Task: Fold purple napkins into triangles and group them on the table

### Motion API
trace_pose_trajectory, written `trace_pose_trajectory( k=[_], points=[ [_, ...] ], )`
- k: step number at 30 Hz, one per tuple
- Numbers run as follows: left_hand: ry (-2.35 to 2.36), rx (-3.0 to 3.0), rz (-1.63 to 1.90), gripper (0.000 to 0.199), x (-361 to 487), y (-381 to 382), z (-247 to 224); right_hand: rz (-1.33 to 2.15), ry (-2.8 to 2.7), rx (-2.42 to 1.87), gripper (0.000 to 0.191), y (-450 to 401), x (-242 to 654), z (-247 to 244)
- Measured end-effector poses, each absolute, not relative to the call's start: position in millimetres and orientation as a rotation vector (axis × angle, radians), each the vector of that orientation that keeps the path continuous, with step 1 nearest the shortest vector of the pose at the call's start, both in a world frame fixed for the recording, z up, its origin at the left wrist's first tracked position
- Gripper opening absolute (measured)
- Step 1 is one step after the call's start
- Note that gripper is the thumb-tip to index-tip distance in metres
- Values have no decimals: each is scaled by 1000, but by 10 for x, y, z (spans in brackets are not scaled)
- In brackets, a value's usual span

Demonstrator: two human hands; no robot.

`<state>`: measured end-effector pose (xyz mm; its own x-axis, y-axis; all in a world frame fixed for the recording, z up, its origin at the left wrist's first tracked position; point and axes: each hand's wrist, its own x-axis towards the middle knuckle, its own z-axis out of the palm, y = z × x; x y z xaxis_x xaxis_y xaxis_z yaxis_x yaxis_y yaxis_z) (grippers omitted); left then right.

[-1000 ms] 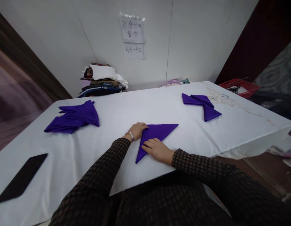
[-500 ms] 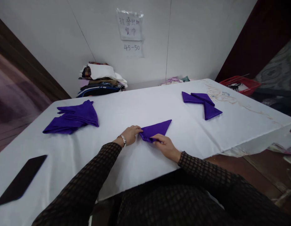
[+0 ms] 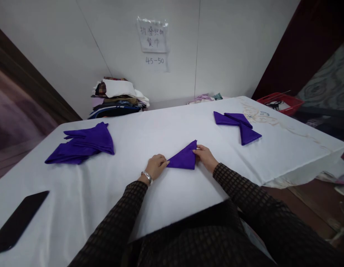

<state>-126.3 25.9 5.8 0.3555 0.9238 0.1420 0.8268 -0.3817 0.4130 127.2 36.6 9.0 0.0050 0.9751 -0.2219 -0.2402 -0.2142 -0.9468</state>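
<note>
white table [image 3: 149, 133] has room between far edge and hands [image 3: 156, 166] [image 3: 206, 158] pinching cloth [image 3: 185, 157].

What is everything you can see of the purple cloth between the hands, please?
The purple cloth is plain, soft-looking fabric folded into a rough triangle. Its narrow tip touches the left hand; the right hand grips its short side. Whether it lies fully flat on the white tablecloth is unclear.

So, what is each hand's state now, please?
Left hand: closed on the purple cloth at its left corner.
Right hand: closed, pinching the same cloth's right edge.
</note>
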Motion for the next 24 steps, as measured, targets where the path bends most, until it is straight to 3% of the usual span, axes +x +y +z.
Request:
trace_pose_trajectory(
  k=[21, 24],
  points=[
    [1555, 2334, 571, 30, -1261, 210, 12, 1375, -1060, -1306, 25, 788, 1296, 93],
    [1551, 2334, 585, 28, -1259, 206, 14, 1414, -1071, -1269, 37, 819, 1346, 91]
  ],
)
